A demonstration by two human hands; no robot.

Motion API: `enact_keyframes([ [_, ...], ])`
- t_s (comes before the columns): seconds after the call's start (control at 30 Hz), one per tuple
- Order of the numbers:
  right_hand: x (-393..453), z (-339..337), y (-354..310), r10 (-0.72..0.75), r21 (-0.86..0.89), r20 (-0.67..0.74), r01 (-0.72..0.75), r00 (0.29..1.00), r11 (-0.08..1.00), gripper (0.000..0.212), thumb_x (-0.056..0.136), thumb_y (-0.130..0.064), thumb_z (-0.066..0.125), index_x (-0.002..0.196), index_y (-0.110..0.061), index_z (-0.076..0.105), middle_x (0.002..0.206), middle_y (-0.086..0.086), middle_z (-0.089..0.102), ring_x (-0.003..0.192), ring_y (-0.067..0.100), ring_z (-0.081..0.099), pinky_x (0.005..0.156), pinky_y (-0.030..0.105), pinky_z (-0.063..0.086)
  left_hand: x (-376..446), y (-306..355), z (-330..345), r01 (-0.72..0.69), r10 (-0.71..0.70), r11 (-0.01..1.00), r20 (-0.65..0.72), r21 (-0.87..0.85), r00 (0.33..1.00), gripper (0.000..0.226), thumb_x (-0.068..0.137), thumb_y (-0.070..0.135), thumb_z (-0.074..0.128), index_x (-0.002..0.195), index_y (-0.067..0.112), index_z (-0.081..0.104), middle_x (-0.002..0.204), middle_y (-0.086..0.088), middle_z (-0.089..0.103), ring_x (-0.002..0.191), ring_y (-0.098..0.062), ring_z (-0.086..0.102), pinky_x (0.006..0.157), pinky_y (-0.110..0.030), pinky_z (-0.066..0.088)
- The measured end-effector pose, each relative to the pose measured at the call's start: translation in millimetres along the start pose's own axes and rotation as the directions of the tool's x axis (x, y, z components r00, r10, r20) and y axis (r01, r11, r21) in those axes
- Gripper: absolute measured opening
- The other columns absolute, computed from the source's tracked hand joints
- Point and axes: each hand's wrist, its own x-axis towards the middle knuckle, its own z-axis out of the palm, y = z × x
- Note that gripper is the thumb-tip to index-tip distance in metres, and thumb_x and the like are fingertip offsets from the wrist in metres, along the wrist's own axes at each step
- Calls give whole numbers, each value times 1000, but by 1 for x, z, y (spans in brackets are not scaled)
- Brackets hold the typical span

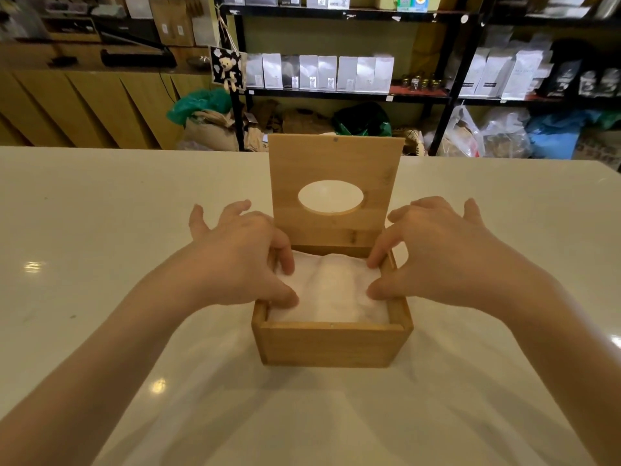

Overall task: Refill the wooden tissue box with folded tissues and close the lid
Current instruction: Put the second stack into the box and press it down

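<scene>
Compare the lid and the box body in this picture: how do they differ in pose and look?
The lid stands upright, hinged open at the back; the box sits flat on the table. The lid has an oval hole with nothing in it; the box is filled with white tissues. Both hands touch the tissues in the box, not the lid. Both are light wood.

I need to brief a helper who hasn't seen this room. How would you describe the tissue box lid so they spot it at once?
On the white table stands one wooden box. The lid rises upright from its far edge, behind both hands; the oval hole through it sets it apart.
</scene>
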Motion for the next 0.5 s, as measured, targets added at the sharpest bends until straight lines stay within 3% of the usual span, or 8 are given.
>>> enact_keyframes([
  [0.27, -5, 10, -7, -55, -126, 43, 60, 998, 990, 34, 68, -45, 69, 100, -33, 64, 115, -1, 52, 130, 28, 26, 106, 67, 1, -3, 4, 5, -21, 14, 995, 70, 100, 997, 35, 66, 44, 73, 95, 34, 56, 143, 2, 32, 143, -23, -5, 110, -60, -7],
  [0.37, -5, 4, -5, -80, -90, 58, 85, 995, 992, 39, 68, -49, 70, 103, -35, 64, 118, -2, 53, 130, 26, 28, 107, 66, 1, -3, 3, 2, -36, 31, 998, 92, 52, 995, 34, 67, 48, 71, 94, 34, 57, 140, 3, 35, 143, -22, -1, 111, -56, -5],
  [0.43, -7, -8, 3, -101, 25, 13, 101, 995, 995, 42, 67, -53, 70, 105, -38, 64, 125, -4, 53, 130, 21, 29, 110, 60, 5, -7, 0, -7, -34, 39, 995, 42, -98, 998, 30, 67, 50, 70, 89, 33, 60, 135, 7, 42, 139, -17, 14, 112, -49, 7],
  [0.5, -11, -24, 13, -134, 214, -147, 164, 980, 963, 37, 66, -52, 70, 100, -39, 67, 125, -9, 53, 118, 9, 37, 107, 38, 25, -12, -4, -18, -83, 47, 959, -134, -272, 990, 24, 67, 48, 69, 78, 30, 61, 121, 13, 47, 121, -7, 32, 100, -33, 23],
])
